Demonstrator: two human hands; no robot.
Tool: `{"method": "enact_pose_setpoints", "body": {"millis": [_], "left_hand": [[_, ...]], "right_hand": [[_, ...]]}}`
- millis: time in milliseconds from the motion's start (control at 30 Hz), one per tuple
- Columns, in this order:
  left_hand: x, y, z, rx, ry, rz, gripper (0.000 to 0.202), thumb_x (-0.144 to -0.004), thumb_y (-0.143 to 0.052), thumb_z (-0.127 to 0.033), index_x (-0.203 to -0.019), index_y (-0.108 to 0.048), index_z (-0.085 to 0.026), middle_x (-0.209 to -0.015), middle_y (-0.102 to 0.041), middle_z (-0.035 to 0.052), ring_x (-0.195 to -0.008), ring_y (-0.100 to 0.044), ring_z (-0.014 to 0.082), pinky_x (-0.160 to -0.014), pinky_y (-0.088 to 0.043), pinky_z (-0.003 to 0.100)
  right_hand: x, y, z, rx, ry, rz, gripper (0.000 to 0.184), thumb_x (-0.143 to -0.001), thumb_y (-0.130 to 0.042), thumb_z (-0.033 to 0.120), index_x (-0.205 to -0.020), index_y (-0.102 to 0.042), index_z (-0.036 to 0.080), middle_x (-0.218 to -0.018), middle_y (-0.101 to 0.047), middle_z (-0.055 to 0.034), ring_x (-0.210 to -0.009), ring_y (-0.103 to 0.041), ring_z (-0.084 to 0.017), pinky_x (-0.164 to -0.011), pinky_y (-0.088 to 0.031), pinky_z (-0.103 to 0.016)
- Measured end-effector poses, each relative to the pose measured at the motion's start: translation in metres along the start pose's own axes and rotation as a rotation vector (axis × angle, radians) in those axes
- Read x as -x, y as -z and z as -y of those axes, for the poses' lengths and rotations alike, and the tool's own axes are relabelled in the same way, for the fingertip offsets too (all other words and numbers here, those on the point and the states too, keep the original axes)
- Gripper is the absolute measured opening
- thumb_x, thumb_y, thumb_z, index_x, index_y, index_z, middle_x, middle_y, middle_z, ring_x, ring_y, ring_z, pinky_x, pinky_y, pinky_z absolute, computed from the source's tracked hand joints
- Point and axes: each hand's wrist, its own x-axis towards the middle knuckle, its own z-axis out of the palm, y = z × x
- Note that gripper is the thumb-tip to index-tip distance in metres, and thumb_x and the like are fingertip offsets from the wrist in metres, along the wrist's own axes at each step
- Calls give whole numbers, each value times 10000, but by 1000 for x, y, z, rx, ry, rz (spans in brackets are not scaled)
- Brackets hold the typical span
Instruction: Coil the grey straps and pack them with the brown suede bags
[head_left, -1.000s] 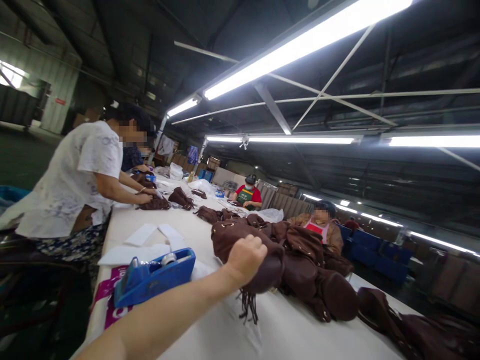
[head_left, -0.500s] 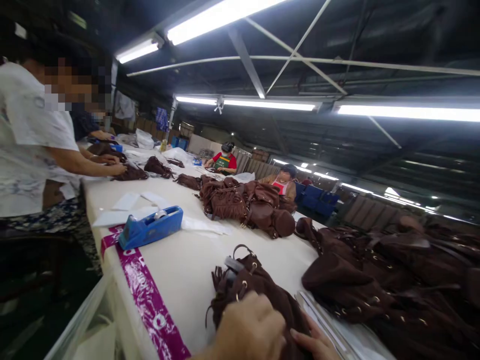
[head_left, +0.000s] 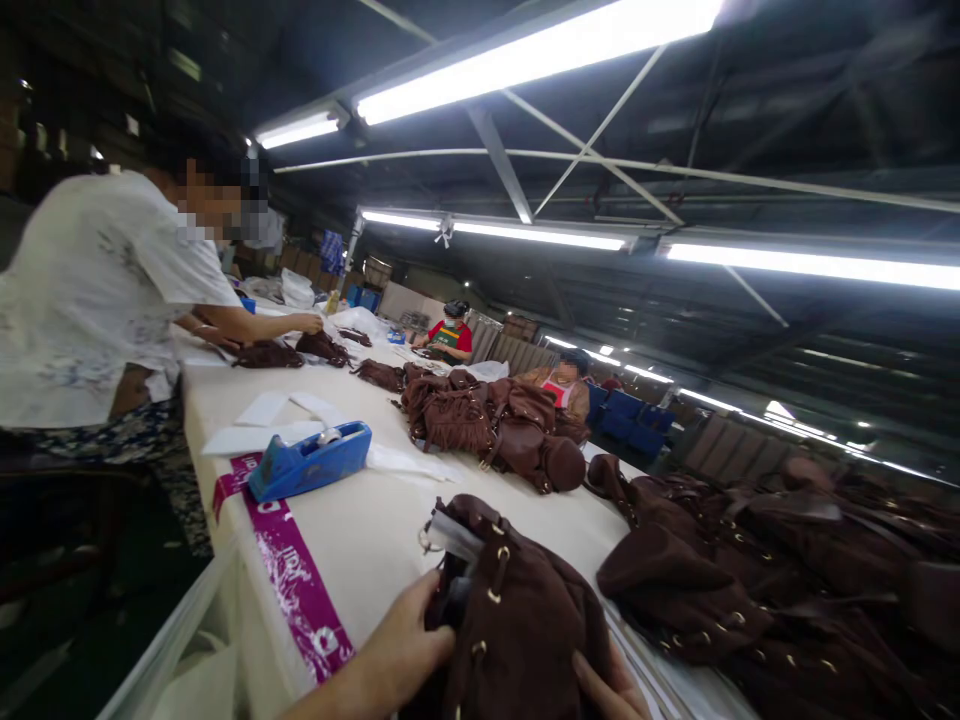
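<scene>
A brown suede bag (head_left: pixel 529 630) with brass eyelets and rings lies at the bottom of the view on the white-covered table (head_left: pixel 390 520). My left hand (head_left: pixel 386 645) grips its left side, and my right hand (head_left: pixel 606 685) holds its lower right side. A strip of white and grey material (head_left: pixel 454 535) sticks out at the bag's upper left. The bag's lower part is cut off by the frame's bottom edge. A heap of similar brown bags (head_left: pixel 697 580) lies just beyond my right hand.
A blue tape dispenser (head_left: pixel 307 462) and white sheets (head_left: pixel 262 425) lie on the table, with magenta printed tape (head_left: pixel 289 570) along its edge. More brown bags (head_left: pixel 480 430) lie farther along. A co-worker in a white shirt (head_left: pixel 97 290) reaches across the table at the left.
The bag has turned in my hands, so its fringe no longer shows and the white strip stands at its upper left. My left hand has moved to the bag's left side.
</scene>
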Motion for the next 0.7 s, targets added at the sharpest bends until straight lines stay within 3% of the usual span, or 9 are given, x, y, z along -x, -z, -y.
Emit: {"method": "enact_pose_setpoints", "body": {"millis": [100,167,233,300,367,533,633,700], "left_hand": [[-5,-1,-28,-464,-171,-194,465,-675,-484,-124,-1125,-582,-185,-1031,-677,69,-965,-607,241,-893,-462,333],[-5,-1,-34,-744,-245,-262,535,-688,-473,-122,-1212,-549,-199,-1104,-664,90,-1017,-601,267,-922,-451,364],[-3,-4,-31,-910,-301,-264,610,-686,-474,-113,-1290,-504,-188,-1204,-627,116,-1094,-577,283,-971,-428,384],[-2,-7,-24,-983,-284,-234,617,-700,-465,-111,-1313,-485,-179,-1252,-602,127,-1128,-566,279,-994,-417,379],[-2,-11,-19,-1016,-203,-204,561,-734,-447,-121,-1288,-498,-187,-1238,-612,122,-1119,-576,275,-979,-425,369],[-10,-19,-25,-1051,-100,-133,389,-790,-414,-130,-1145,-560,-197,-1105,-668,108,-1059,-606,265,-922,-437,356],[-19,-18,-33,-1038,-127,-110,335,-803,-427,-141,-1099,-574,-199,-1074,-675,101,-1056,-606,256,-923,-427,342],[-28,-16,-38,-1028,-141,-102,304,-809,-431,-146,-1069,-580,-202,-1059,-679,91,-1041,-610,245,-911,-425,323]], "right_hand": [[-12,-19,27,196,118,-52,794,-556,-799,545,-1240,-569,214,-1031,-719,-85,-1008,-642,-334,-861,-510,-429],[-14,-28,45,360,212,-153,735,-534,-810,528,-1154,-625,180,-966,-719,-95,-944,-646,-327,-807,-519,-407],[-6,-34,61,466,303,-159,598,-562,-803,498,-1052,-680,178,-932,-716,-88,-907,-641,-304,-789,-517,-371],[9,-38,72,466,329,-51,469,-629,-762,504,-967,-712,183,-881,-718,-71,-844,-648,-271,-756,-522,-342],[29,-42,77,400,236,40,457,-669,-724,538,-947,-721,176,-825,-718,-66,-773,-660,-254,-700,-534,-340],[65,-43,75,201,-34,-8,523,-645,-731,565,-1005,-698,186,-960,-722,-97,-921,-671,-302,-710,-549,-387],[75,-25,67,114,-129,-24,535,-594,-742,589,-957,-700,198,-981,-727,-115,-958,-670,-311,-710,-547,-379],[82,-2,59,154,-127,-64,501,-611,-718,603,-908,-702,200,-904,-736,-122,-855,-695,-301,-617,-545,-354]]}}
